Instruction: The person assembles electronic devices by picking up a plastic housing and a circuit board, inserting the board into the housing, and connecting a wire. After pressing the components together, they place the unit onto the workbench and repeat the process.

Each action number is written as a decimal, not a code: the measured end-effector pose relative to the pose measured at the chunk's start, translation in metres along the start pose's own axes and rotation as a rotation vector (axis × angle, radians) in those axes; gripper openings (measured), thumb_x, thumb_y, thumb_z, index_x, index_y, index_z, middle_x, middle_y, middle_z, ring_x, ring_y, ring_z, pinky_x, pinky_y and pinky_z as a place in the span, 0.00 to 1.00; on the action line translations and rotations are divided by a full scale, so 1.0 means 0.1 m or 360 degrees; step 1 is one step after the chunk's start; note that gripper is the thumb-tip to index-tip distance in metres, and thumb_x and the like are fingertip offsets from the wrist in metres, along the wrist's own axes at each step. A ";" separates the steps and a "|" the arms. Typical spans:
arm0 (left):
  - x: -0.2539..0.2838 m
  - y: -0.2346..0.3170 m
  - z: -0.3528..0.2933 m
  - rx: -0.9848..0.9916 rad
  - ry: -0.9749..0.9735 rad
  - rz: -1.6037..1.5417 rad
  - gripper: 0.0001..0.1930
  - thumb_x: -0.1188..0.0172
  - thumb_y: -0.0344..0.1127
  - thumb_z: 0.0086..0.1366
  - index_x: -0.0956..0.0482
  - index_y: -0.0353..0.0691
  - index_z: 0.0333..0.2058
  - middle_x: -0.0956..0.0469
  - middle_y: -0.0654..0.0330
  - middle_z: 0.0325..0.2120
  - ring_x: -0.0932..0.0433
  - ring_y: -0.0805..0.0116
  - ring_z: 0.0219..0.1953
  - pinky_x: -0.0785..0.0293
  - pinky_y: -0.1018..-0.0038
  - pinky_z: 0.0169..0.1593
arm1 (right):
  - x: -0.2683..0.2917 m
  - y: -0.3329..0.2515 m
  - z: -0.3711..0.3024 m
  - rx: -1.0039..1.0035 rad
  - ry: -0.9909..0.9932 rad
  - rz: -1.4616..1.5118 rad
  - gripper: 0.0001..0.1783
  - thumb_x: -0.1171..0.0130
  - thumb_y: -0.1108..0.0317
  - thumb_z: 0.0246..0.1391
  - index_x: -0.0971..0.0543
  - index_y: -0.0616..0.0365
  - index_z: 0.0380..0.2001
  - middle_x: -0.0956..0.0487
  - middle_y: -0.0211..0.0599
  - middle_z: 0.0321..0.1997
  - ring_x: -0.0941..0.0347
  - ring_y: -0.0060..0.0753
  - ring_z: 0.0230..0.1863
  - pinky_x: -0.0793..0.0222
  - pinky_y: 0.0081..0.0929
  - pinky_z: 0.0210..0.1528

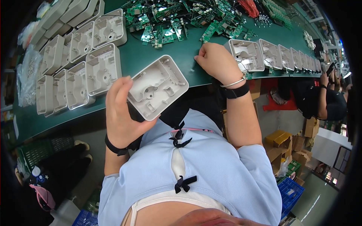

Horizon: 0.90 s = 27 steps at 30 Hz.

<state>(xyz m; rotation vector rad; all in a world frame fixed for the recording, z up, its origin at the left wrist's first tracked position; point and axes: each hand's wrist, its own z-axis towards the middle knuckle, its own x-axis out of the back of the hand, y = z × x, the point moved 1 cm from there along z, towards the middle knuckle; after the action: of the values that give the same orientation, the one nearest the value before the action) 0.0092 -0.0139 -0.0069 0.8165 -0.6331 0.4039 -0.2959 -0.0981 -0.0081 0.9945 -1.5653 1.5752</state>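
Observation:
My left hand [120, 109] grips a beige plastic housing shell [157, 87], its open inner side with ribs and screw posts facing up, held just in front of the green table's edge [158, 56]. My right hand [217, 60] rests on the green mat with its fingers curled over something small that I cannot make out. A pile of green circuit boards [177, 19] lies just beyond the right hand. A beige shell [247, 54] sits directly right of that hand.
Several empty beige shells [81, 60] are stacked at the left of the table. A row of shells [290, 56] runs off to the right. Another person [326, 98] sits at the right. Cardboard boxes [281, 141] and blue crates [290, 194] stand on the floor.

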 end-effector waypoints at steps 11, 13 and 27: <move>0.03 0.01 -0.01 -0.0022 -0.0086 0.0038 0.58 0.14 0.32 0.39 0.39 0.39 0.70 0.32 0.42 0.65 0.29 0.43 0.66 0.29 0.55 0.66 | -0.04 -0.14 -0.36 0.0004 -0.0013 -0.0581 0.11 0.37 0.65 0.52 0.18 0.63 0.28 0.17 0.51 0.25 0.18 0.59 0.31 0.23 0.47 0.35; 0.02 0.02 0.00 -0.0022 -0.0090 0.0036 0.58 0.14 0.32 0.39 0.39 0.39 0.70 0.33 0.43 0.65 0.29 0.43 0.66 0.29 0.55 0.67 | -0.04 -0.11 -0.32 0.0083 0.0063 -0.0596 0.11 0.38 0.65 0.51 0.20 0.64 0.26 0.18 0.52 0.25 0.19 0.60 0.30 0.23 0.49 0.34; -0.04 0.14 0.21 0.0119 -0.0008 0.0027 0.58 0.17 0.30 0.42 0.40 0.35 0.72 0.45 0.37 0.73 0.35 0.36 0.71 0.32 0.52 0.70 | 0.02 0.17 -0.41 -0.0649 -0.0462 0.2709 0.07 0.42 0.72 0.72 0.21 0.57 0.50 0.16 0.31 0.45 0.21 0.18 0.39 0.27 0.15 0.36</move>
<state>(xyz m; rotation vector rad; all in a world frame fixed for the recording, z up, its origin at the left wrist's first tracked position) -0.0099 -0.0220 0.0091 0.8837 -0.6329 0.4435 -0.3138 -0.0575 -0.0130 -0.7159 -3.0593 1.8139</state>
